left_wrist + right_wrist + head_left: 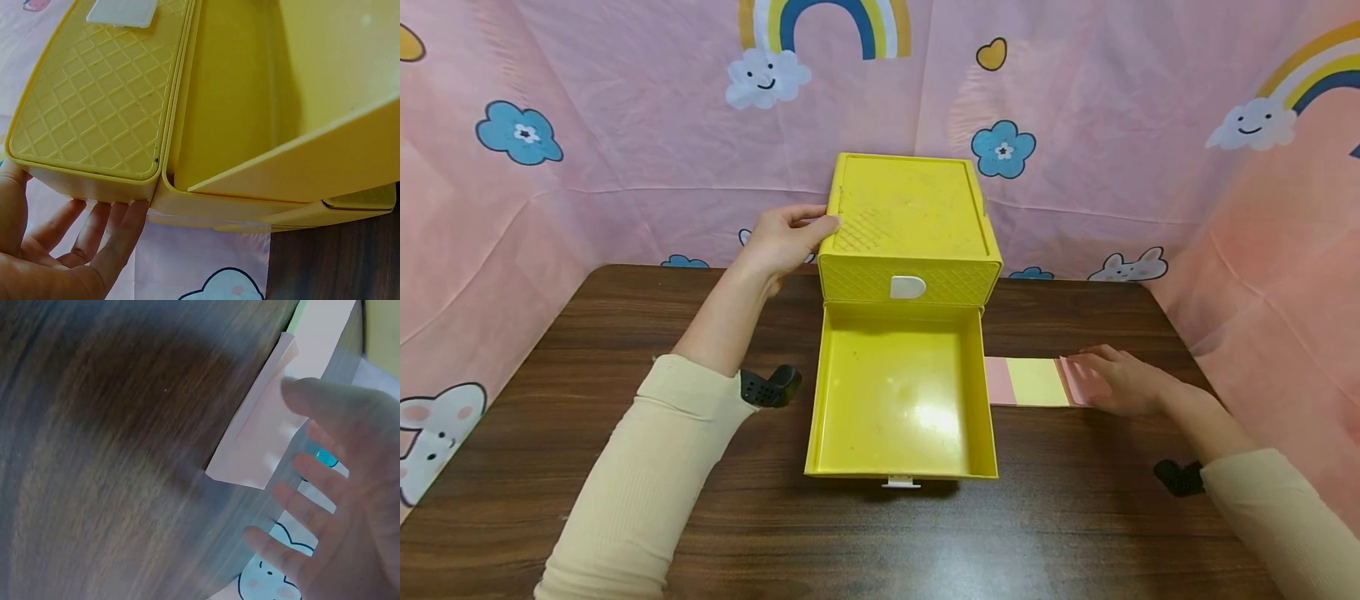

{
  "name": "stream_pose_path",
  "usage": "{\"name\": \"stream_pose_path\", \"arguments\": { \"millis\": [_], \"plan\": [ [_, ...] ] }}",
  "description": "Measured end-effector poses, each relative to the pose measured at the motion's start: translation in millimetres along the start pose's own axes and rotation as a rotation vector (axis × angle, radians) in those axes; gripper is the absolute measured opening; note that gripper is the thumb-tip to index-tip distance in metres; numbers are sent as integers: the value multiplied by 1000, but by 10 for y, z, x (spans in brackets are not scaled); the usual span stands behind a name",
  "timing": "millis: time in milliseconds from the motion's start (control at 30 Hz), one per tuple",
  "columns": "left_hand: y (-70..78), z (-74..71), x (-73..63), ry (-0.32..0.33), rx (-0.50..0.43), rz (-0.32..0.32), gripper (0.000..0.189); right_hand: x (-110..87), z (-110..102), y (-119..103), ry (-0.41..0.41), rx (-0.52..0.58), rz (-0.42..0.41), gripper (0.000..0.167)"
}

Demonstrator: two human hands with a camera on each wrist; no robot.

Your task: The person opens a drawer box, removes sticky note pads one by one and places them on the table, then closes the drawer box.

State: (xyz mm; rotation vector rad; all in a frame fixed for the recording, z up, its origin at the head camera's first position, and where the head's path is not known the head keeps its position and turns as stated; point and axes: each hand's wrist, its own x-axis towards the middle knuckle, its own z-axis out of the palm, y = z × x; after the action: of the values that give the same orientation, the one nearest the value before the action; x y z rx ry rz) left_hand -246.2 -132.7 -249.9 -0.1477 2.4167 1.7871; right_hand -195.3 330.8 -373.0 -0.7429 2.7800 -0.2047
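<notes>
A yellow two-tier drawer box (pixel 910 208) stands at the back of the table, its upper drawer (pixel 857 279) closed and its lower drawer (pixel 895 400) pulled out, bare inside. My left hand (pixel 782 242) rests on the box's upper left side, thumb at the top edge. In the left wrist view, the extended fingertips (pixel 90 228) touch the side wall. To the right of the lower drawer lies a strip of sticky notes (pixel 1037 382) in pink and yellow. Over its right pink end is my right hand (pixel 1123 382), fingers spread and thumb near the paper; contact is unclear.
Dark wooden table (pixel 722 517) surrounds the box. A pink patterned cloth (pixel 662 108) hangs behind and along both sides. A white latch tab (pixel 901 482) sticks out from the lower drawer's front.
</notes>
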Motion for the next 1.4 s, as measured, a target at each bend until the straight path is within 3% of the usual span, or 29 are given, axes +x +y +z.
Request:
{"name": "stream_pose_path", "arguments": {
  "millis": [333,533,767,1200,1400],
  "plan": [
    [-6,2,-14,0,-4,4,48,-20,31,-26,132,-10,-27,49],
    [-6,10,-9,5,-7,2,48,-27,69,-54,269,-22,-69,42],
    [-8,13,2,22,20,3,47,-16,117,-118,405,-38,-39,37],
    [-3,7,-1,11,8,2,48,-1,92,-433,561,-94,-20,35],
    [6,6,-13,3,-3,2,48,27,22,-630,597,-127,-27,37]
  ]
}}
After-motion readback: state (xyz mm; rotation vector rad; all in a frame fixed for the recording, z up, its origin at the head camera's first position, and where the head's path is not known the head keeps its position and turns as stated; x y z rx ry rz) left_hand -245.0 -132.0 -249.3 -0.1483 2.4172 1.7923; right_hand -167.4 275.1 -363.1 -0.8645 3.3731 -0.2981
